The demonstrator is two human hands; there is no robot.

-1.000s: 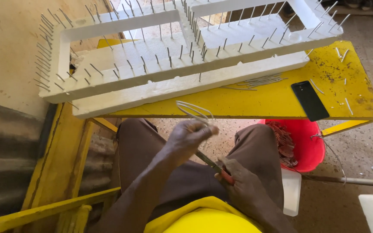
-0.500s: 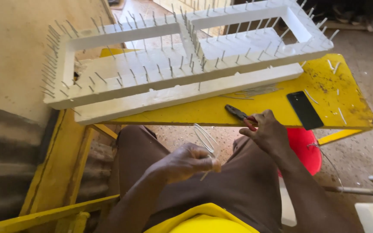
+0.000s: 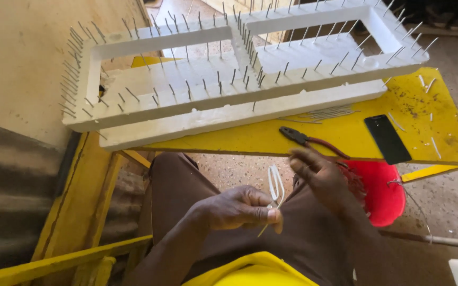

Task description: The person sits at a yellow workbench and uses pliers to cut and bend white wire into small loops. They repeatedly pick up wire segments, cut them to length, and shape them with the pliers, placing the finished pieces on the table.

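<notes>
Fingers [image 3: 271, 214] of the left hand [image 3: 234, 209] pinch a bent wire loop [image 3: 275, 186] above the lap while the right hand [image 3: 319, 175] hovers released beside it, pliers [image 3: 306, 140] lying on the yellow bench [image 3: 441, 127]; a firm low pinch should steady the loop for shaping.

Yellow table [image 3: 271, 139], top scuffed and speckled dark toward the right end. On it: white frame [image 3: 223, 79], long, two open bays, studded with upright nails, overhanging the table's left edge; white strip [image 3: 239, 114] just in front of the frame, parallel to it; pliers [image 3: 306, 140] with red handles near the front edge; black phone [image 3: 387, 139] face down to their right; bundle of thin wires [image 3: 328, 113] beside the strip; loose nails [image 3: 425, 85] scattered on the right end
</notes>
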